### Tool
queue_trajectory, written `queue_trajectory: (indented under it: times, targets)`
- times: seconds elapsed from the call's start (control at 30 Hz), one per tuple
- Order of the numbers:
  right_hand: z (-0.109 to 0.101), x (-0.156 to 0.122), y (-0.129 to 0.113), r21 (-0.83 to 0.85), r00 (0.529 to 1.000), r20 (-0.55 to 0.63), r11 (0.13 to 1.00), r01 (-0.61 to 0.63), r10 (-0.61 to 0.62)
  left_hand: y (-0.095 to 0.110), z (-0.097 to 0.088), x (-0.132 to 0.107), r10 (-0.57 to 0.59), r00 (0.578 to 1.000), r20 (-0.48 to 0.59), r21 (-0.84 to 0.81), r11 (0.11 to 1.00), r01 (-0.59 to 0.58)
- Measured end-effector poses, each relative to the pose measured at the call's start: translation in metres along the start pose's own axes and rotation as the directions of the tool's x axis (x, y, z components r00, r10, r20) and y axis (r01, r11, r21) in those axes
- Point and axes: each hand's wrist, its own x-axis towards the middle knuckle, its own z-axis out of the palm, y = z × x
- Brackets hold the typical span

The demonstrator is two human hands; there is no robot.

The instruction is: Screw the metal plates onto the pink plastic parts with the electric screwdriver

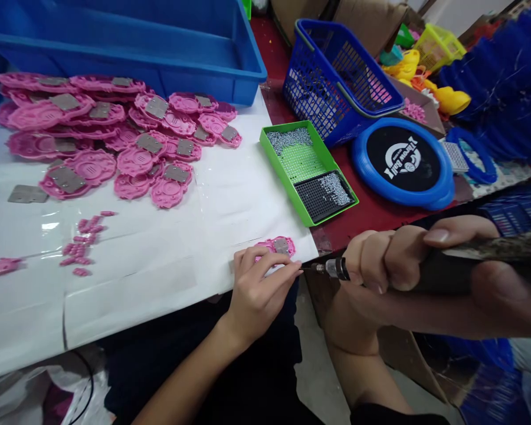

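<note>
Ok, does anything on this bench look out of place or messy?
One grey metal plate lies alone on the white sheet, apart from the pile of pink parts. Small pink bits are scattered loose below it. Nothing looks damaged.
</note>
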Motion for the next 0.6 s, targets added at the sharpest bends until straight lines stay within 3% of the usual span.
queue_trajectory:
  times: [0.43,0.6]
  targets:
    - [0.009,-0.007,0.007,-0.066,0.998,-0.064,0.998,0.022,-0.026,0.003,0.005,-0.001,-0.148,0.989,-0.011,0.004,0.989,0.148]
    - [0.006,0.000,0.041,-0.084,0.982,-0.160,0.993,0.088,-0.101,-0.004,0.008,-0.003,-0.110,0.993,0.032,0.244,0.965,0.099]
